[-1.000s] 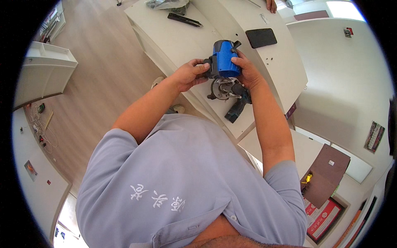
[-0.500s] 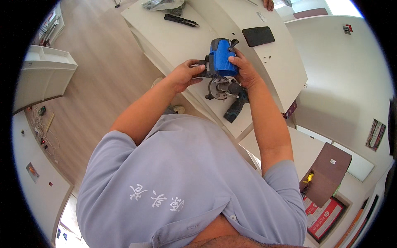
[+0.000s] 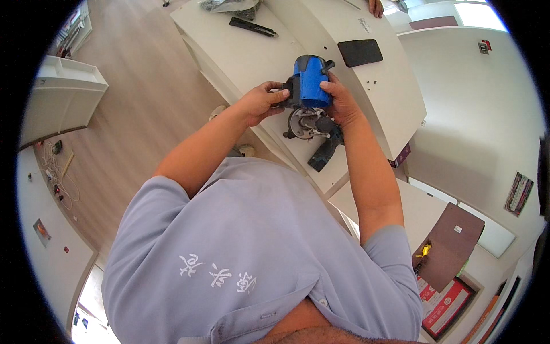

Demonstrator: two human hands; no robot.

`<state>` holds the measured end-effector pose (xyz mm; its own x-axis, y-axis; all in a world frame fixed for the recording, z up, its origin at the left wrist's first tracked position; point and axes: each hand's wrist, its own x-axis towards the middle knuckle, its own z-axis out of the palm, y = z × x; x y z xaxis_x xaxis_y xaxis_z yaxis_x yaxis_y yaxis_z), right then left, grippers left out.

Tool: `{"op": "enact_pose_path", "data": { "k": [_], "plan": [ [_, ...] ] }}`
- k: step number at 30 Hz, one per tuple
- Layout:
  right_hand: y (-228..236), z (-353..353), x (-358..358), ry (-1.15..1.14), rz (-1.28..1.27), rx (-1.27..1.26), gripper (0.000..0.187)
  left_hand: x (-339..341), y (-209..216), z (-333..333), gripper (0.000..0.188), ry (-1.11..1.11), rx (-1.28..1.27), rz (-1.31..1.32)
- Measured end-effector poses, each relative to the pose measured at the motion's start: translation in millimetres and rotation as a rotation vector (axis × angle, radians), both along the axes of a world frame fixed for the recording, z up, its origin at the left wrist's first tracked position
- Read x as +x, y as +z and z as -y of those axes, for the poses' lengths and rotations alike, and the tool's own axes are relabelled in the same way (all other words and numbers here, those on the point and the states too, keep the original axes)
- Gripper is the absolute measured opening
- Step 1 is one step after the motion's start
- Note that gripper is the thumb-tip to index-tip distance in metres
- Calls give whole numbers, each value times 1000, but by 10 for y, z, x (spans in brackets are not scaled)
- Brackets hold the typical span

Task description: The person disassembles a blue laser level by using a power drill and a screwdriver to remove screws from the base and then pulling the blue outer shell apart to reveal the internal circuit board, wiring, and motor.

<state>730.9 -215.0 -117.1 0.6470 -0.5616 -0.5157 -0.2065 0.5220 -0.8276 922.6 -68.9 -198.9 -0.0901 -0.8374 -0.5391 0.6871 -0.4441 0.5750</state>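
Observation:
A blue and black power tool (image 3: 314, 83), which looks like a trim router body, is held between my two hands over a white board. My left hand (image 3: 263, 104) is closed on a black block (image 3: 294, 92) at the tool's left side, thumb on top. On the other side, my right hand (image 3: 342, 102) wraps round the blue housing, its thumb on the front; some fingers are hidden behind it. Just below sits a round metal router base (image 3: 308, 122) with a dark knob. A dark tool handle (image 3: 325, 153) lies beside that base, near my right wrist.
On the white furniture (image 3: 395, 109) lie a black phone-like slab (image 3: 360, 52), a black utility knife (image 3: 252, 27), a plastic bag (image 3: 232, 8) and small bits. Another person's hand (image 3: 376, 8) rests at the far edge. A brown board (image 3: 450, 246) stands at the right.
The black block now sits closer against the blue tool; the gap seen in it earlier is gone. My hands have otherwise hardly moved, and the view has shifted slightly.

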Motion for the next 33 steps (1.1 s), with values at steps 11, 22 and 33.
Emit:
{"op": "enact_pose_path", "data": {
  "k": [11,22,33],
  "plan": [
    [-138,27,36,47,-74,-151,112,-71,144,45,89,6,-29,177],
    [-93,33,28,75,-130,-268,119,-6,144,69,95,-25,8,183],
    [-93,-6,101,120,-253,-411,126,35,196,56,101,-85,16,172]
  ]
}}
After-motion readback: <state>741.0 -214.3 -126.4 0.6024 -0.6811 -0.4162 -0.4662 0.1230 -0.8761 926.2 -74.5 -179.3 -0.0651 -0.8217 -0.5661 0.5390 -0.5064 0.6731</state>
